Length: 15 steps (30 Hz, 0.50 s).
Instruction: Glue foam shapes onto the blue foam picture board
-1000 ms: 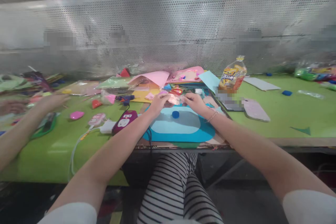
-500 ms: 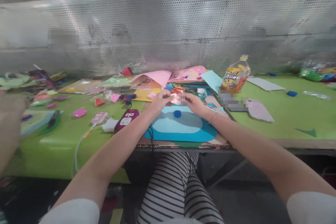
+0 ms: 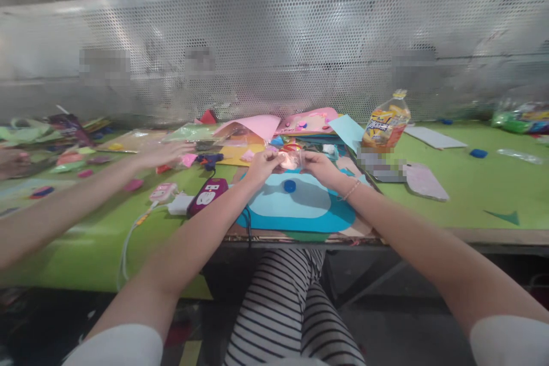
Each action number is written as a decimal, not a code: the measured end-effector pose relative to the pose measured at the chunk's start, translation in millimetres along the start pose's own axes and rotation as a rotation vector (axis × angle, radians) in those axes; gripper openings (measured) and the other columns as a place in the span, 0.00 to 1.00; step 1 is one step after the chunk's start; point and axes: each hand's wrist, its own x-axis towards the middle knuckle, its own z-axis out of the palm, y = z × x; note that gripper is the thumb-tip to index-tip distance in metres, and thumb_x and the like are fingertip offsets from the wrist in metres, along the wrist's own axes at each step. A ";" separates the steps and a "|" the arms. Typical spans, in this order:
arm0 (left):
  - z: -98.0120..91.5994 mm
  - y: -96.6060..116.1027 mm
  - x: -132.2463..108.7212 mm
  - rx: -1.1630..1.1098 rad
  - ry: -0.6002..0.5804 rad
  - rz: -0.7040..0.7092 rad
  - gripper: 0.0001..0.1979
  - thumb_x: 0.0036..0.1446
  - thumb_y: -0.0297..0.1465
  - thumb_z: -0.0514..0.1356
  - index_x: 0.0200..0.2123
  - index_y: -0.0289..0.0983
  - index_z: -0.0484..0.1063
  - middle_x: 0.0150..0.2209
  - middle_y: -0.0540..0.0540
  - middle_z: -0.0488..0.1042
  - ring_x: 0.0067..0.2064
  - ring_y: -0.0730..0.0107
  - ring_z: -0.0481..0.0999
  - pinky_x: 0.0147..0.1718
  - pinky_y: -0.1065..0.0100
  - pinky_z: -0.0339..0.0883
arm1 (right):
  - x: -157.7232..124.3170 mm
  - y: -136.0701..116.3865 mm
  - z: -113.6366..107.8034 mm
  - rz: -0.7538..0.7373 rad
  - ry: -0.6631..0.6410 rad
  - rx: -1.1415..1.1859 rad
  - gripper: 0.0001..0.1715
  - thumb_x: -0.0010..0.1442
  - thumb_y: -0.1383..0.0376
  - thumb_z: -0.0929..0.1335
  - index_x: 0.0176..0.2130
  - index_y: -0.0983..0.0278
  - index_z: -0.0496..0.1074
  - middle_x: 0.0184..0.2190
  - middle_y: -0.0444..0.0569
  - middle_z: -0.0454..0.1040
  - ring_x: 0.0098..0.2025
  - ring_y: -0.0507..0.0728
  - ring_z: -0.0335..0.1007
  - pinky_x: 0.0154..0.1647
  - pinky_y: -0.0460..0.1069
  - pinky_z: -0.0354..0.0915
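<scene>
My left hand [image 3: 265, 163] and my right hand [image 3: 318, 166] pinch a small clear plastic bag [image 3: 291, 160] from its two sides. Something pale peach shows inside the bag; I cannot make out what it is. Below the bag, a round blue lump [image 3: 290, 186] lies on a light blue paper oval [image 3: 270, 203], which rests on a darker blue sheet [image 3: 300, 224]. A bracelet circles my right wrist.
From the left a co-worker's hand [image 3: 169, 153] reaches over the green table [image 3: 103, 246]. Near my left forearm lie a purple case [image 3: 209, 195] and a charger [image 3: 180, 204] with its cable. On the right are a bottle [image 3: 386, 124] and a phone [image 3: 425, 181].
The co-worker's arm has swung in from the left edge across the table toward the small bags. My hands hold the clear bag in nearly the same place.
</scene>
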 end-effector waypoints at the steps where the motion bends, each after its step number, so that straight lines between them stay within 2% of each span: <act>1: 0.1 -0.7 0.2 0.001 -0.007 -0.003 0.13 0.43 0.38 0.66 0.24 0.33 0.70 0.22 0.49 0.73 0.25 0.72 0.73 0.31 0.65 0.71 | -0.3 -0.8 -0.1 0.011 0.000 0.001 0.26 0.43 0.73 0.63 0.42 0.61 0.75 0.43 0.46 0.75 0.43 0.56 0.69 0.34 0.46 0.68; 6: 1.8 1.9 0.1 -0.047 0.010 -0.100 0.08 0.47 0.32 0.63 0.25 0.32 0.71 0.24 0.47 0.74 0.27 0.70 0.74 0.33 0.64 0.71 | -2.2 -4.8 1.1 0.038 0.001 -0.042 0.25 0.43 0.74 0.61 0.39 0.61 0.76 0.41 0.45 0.75 0.42 0.55 0.68 0.32 0.46 0.69; 10: 3.7 5.9 -1.4 -0.073 0.061 -0.145 0.13 0.53 0.36 0.59 0.21 0.33 0.68 0.19 0.47 0.70 0.24 0.71 0.72 0.32 0.63 0.70 | -3.2 -6.3 1.1 0.041 -0.017 -0.046 0.26 0.42 0.74 0.62 0.40 0.61 0.75 0.42 0.45 0.74 0.41 0.54 0.67 0.31 0.44 0.69; 15: 1.3 -1.2 0.8 -0.022 0.068 -0.134 0.12 0.49 0.36 0.61 0.21 0.33 0.68 0.20 0.47 0.70 0.24 0.71 0.71 0.29 0.65 0.70 | -3.8 -5.7 1.2 0.057 -0.043 -0.062 0.25 0.42 0.75 0.62 0.40 0.61 0.74 0.39 0.45 0.74 0.39 0.53 0.68 0.32 0.45 0.70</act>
